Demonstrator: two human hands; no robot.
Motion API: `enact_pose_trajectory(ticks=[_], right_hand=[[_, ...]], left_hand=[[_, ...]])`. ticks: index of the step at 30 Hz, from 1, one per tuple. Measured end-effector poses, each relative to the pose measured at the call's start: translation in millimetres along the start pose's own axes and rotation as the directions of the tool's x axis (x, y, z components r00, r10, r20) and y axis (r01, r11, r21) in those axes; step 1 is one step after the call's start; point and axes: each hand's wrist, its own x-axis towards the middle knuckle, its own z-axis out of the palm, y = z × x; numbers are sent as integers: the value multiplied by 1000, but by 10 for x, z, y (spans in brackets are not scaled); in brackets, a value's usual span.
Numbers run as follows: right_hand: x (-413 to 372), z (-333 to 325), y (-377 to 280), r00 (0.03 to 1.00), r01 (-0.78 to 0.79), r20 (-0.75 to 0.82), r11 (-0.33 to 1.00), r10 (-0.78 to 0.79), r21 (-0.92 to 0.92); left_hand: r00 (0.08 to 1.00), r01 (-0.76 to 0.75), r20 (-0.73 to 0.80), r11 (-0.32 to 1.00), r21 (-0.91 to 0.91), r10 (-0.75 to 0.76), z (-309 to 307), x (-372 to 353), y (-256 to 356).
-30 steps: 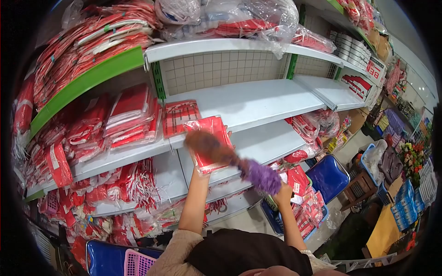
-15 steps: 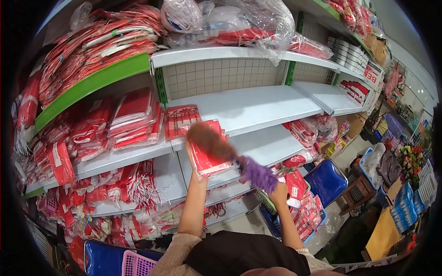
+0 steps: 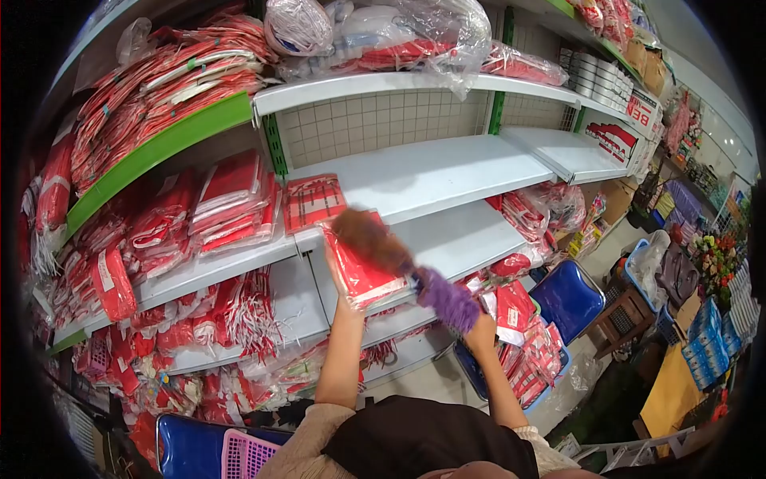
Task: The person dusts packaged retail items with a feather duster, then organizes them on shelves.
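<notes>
My left hand, mostly hidden behind it, holds up a flat red packet in clear plastic, tilted in front of the shelves. In my right hand is a feather duster with a purple fluffy section by my fist and a blurred brown head. That brown head lies across the upper face of the packet. Just behind the packet, a red patterned package lies on the middle shelf.
Left on the same shelf are stacked red packets. Bagged goods fill the top shelf. At lower right stand a blue chair and a basket of red packets. A pink basket sits at lower left.
The duster's brown head has shifted slightly right and down over the packet. My view has moved a little; both hands keep their holds.
</notes>
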Motion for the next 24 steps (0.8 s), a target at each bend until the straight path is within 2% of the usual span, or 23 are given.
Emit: enact_pose_trajectory(ticks=[1, 3, 4, 5, 6, 7, 8, 9, 11, 13, 14, 15, 17, 18, 21, 22, 24], right_hand=[[25, -7, -29, 998, -68, -4, 998, 68, 9], [6, -57, -71, 982, -161, -86, 983, 169, 86], [-20, -176, -181, 971, -199, -114, 976, 209, 94], [-45, -244, -239, 958, -235, -141, 967, 248, 102], [-93, -220, -150, 975, -126, -165, 983, 147, 134], [-138, -244, -144, 991, -63, -111, 990, 77, 129], [-173, -282, -143, 998, 2, -57, 992, 5, 127], [-205, -309, -140, 998, 66, -2, 989, -66, 129], [-229, -283, -122, 1000, 29, -1, 990, -29, 138], [-254, -184, -78, 1000, -10, -1, 989, 11, 150], [-287, -142, -32, 994, -104, -16, 986, 107, 127], [-297, -92, 18, 981, -191, 3, 965, 194, 182], [-244, -108, 12, 932, -359, 52, 891, 359, 279], [-229, -132, 19, 913, -407, 133, 876, 385, 260], [-93, -84, -112, 935, -301, -86, 898, 344, 320], [-9, -13, -83, 946, -218, -169, 930, 276, 294], [285, -437, -569, 957, -269, -1, 889, 290, 370]], left_hand=[[1000, 2, -8, 998, -65, -3, 35, -20, 8], [992, 43, 105, 968, 249, -71, 66, -92, -18], [986, 61, 131, 958, 279, -101, 155, -126, -41], [993, 24, 101, 961, 275, -54, 139, -142, -49], [998, -13, 70, 962, 271, -7, 112, -162, -57], [998, -51, 40, 962, 268, 41, 169, -181, -82], [984, -138, -87, 970, 200, 158, 299, -197, -192], [993, -117, 15, 981, 157, 116, 305, -175, -217], [974, -60, 224, 995, 76, 42, 312, -122, -251], [905, 13, 426, 1000, 12, -18, 302, -87, -262], [911, 29, 410, 999, 40, -43, 277, -110, -252], [916, 46, 395, 997, 66, -68, 252, -133, -242], [989, 56, 124, 975, 215, -84, 158, -238, -191], [989, 65, 119, 975, 213, -92, 98, -222, -168], [985, 92, 122, 973, 210, -120, 9, -145, -136], [983, 97, 134, 973, 209, -127, 27, -136, -133], [980, 106, 142, 973, 203, -136, 54, -128, -112]])
